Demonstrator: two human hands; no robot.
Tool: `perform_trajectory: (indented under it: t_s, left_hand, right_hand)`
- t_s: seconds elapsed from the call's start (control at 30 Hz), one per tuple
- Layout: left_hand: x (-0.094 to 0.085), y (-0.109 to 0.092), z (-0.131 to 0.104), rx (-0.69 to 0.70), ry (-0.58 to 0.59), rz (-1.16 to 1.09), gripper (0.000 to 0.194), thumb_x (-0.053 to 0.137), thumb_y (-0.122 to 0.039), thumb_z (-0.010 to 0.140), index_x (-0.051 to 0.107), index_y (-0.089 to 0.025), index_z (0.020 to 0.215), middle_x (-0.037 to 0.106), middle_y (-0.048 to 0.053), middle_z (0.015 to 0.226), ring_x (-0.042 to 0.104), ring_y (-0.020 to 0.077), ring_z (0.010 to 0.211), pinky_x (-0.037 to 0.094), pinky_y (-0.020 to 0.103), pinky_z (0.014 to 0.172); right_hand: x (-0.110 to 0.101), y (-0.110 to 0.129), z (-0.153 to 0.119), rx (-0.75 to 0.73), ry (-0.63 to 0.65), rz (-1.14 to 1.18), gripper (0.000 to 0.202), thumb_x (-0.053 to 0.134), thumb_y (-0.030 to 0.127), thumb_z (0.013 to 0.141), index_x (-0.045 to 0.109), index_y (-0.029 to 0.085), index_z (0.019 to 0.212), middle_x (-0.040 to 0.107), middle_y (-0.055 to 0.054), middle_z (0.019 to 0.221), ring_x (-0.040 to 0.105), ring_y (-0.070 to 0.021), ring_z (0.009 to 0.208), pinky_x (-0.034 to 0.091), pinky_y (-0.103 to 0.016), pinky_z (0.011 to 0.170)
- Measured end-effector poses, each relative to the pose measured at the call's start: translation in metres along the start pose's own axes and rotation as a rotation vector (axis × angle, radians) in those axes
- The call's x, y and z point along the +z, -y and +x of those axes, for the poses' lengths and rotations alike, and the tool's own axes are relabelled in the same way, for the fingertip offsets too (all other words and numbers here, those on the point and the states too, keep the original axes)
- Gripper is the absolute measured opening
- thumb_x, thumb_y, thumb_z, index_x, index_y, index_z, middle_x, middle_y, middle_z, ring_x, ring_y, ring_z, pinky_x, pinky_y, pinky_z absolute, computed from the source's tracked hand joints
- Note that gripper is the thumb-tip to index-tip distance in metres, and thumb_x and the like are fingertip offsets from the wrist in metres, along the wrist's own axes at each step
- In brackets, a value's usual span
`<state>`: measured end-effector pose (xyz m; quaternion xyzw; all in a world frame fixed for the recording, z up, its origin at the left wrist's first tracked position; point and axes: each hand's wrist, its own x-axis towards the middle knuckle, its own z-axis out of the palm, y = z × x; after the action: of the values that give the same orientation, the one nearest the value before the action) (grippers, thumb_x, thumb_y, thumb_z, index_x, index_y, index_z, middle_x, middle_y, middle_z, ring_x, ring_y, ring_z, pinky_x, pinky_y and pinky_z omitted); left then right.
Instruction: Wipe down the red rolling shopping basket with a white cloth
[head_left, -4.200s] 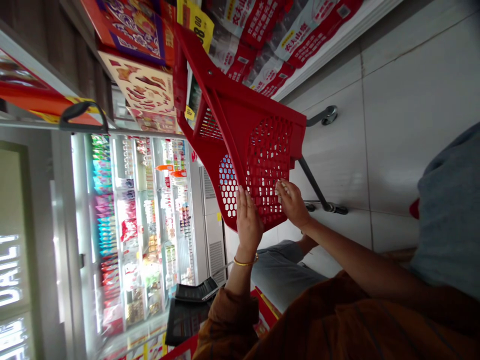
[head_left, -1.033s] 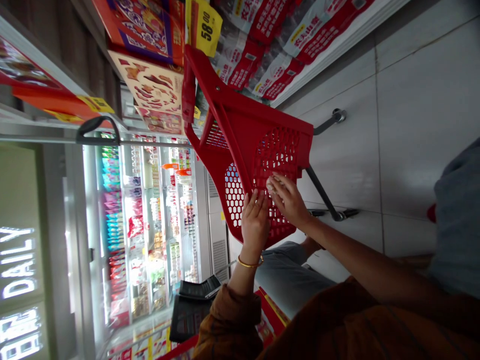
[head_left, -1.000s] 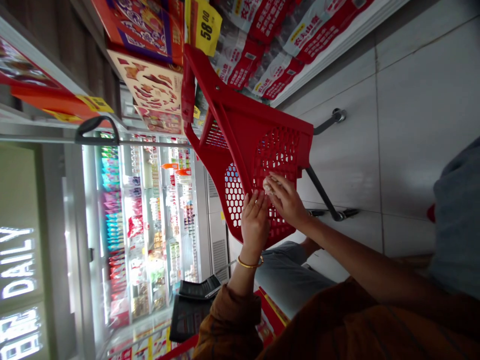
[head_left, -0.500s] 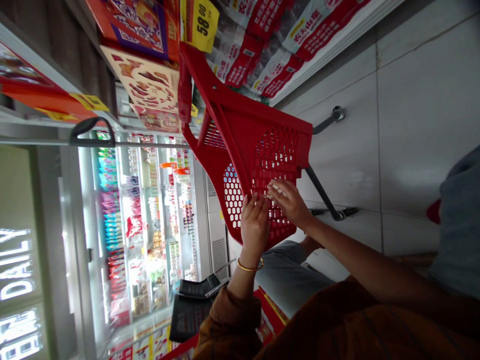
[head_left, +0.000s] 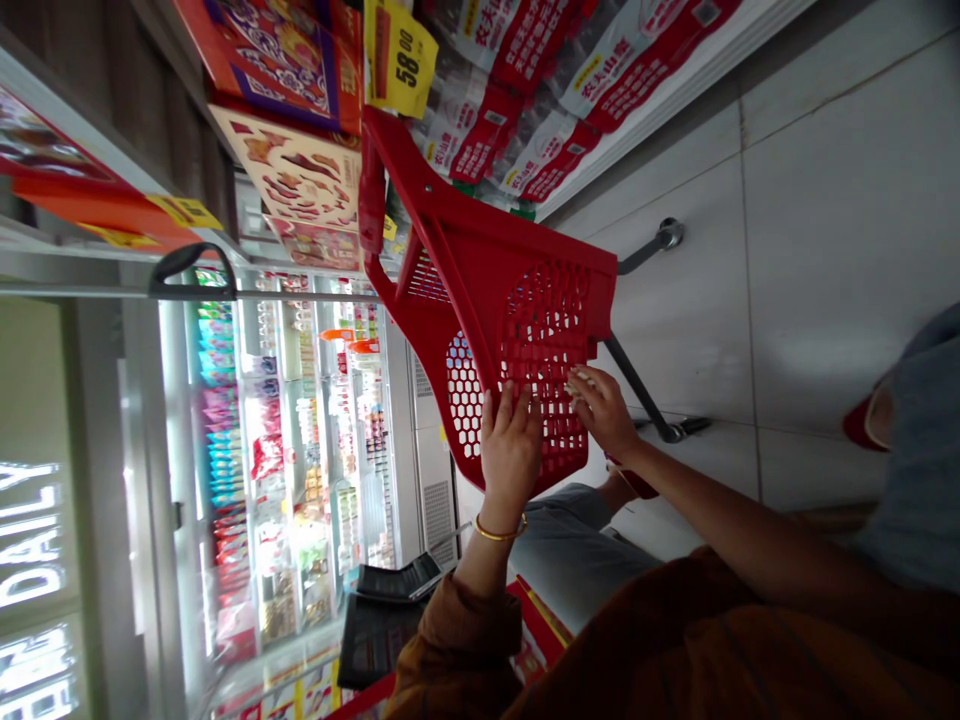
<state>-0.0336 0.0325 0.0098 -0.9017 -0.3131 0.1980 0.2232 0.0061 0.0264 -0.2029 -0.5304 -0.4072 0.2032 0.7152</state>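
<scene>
The picture lies on its side. A red plastic shopping cart with honeycomb holes fills the middle. My left hand, with a gold bangle at the wrist, lies on its perforated panel beside the raised edge, fingers stretched and slightly apart. A little right of it, my right hand is at the same panel. Its fingers are bent together around a small pale, crumpled piece, perhaps tissue or cloth. Most of that piece is hidden by the fingers.
Red-labelled water bottle packs stand beside the cart, near a yellow price tag. Gift boxes sit on a shelf. Lit refrigerated shelves stretch along the left. A black basket-like object is below. Tiled floor lies right.
My right hand has moved right, away from my left hand, along the panel with the pale piece. My left hand stays in place, its fingers a little more spread.
</scene>
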Motion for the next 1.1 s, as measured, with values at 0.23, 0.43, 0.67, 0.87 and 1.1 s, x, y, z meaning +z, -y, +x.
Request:
perform_trajectory:
  t_s: [0.23,0.43,0.67,0.87,1.1]
  left_hand:
    - [-0.002,-0.004,0.001,-0.025,0.043,0.106,0.031,0.051,-0.018,0.092,0.063,-0.017,0.120,0.063,0.010,0.128,0.042,0.0287,0.136,0.025,0.055,0.118]
    - [-0.003,-0.005,0.001,-0.023,0.045,0.106,0.029,0.050,-0.019,0.092,0.064,-0.016,0.118,0.065,0.010,0.125,0.042,0.0285,0.135,0.023,0.056,0.118]
    - [-0.006,-0.010,0.001,-0.070,0.065,0.111,0.027,0.049,-0.020,0.093,0.064,-0.020,0.116,0.065,0.009,0.125,0.042,0.0278,0.136,0.013,0.062,0.118]
    - [-0.007,-0.009,0.004,-0.061,0.088,0.120,0.029,0.048,-0.022,0.093,0.062,-0.022,0.119,0.065,0.009,0.124,0.042,0.0288,0.135,0.009,0.065,0.116]
    - [-0.008,-0.009,0.007,-0.074,0.142,0.149,0.030,0.048,-0.020,0.091,0.063,-0.021,0.117,0.064,0.012,0.124,0.040,0.0304,0.136,0.030,0.062,0.109]
  right_hand:
    - [-0.003,0.040,0.023,0.009,-0.025,0.127,0.045,0.043,0.017,0.093,0.046,0.024,0.137,0.052,-0.014,0.131,0.050,-0.0272,0.123,0.048,-0.052,0.101]
    - [0.003,0.062,0.027,-0.047,0.025,0.193,0.051,0.040,0.017,0.096,0.034,0.029,0.145,0.042,-0.012,0.143,0.040,-0.0267,0.135,0.044,-0.053,0.108]
    - [0.008,0.034,0.005,-0.044,0.043,0.086,0.049,0.046,0.021,0.095,0.037,0.030,0.143,0.050,-0.010,0.135,0.046,-0.0266,0.129,0.046,-0.051,0.104]
    - [0.006,0.021,-0.004,0.041,0.034,0.044,0.044,0.043,0.019,0.094,0.045,0.025,0.137,0.050,-0.012,0.133,0.047,-0.0274,0.126,0.045,-0.052,0.103]
    - [0.002,0.013,-0.006,0.133,0.014,-0.005,0.040,0.040,0.018,0.091,0.051,0.019,0.129,0.051,-0.015,0.130,0.049,-0.0279,0.122,0.044,-0.053,0.103]
